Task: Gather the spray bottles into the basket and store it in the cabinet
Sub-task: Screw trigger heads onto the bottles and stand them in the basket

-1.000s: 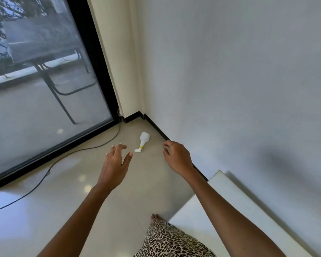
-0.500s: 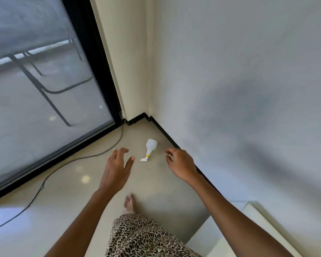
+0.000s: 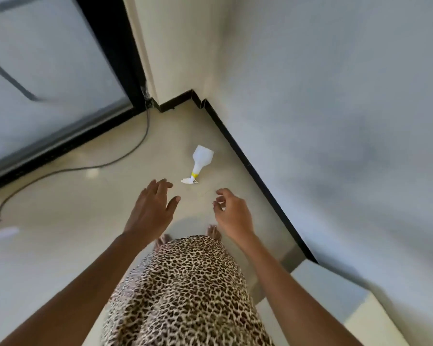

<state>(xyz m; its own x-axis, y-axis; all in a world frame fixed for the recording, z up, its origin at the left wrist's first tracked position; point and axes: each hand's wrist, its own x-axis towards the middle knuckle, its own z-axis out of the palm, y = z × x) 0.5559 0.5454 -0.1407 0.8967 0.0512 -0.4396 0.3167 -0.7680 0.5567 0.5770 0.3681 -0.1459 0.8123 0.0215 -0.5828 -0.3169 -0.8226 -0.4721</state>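
Note:
A white spray bottle (image 3: 201, 162) with a yellow collar lies on its side on the pale floor, near the corner of the room, nozzle toward me. My left hand (image 3: 151, 207) hovers just below and left of the nozzle, fingers spread, holding nothing. My right hand (image 3: 231, 212) is below and right of the bottle, fingers loosely curled and apart, also holding nothing. Neither hand touches the bottle. No basket or cabinet is in view.
A white wall with black skirting (image 3: 250, 166) runs along the right. A black-framed glass door (image 3: 48, 91) fills the left. A dark cable (image 3: 98, 167) trails across the floor. A white step edge (image 3: 335, 295) sits at the lower right. My bare feet (image 3: 214, 232) stand below the hands.
I have stepped closer to the corner and the view has tilted down. The bottle now lies nearer, and both hands have lowered toward it. The bottle itself has not moved.

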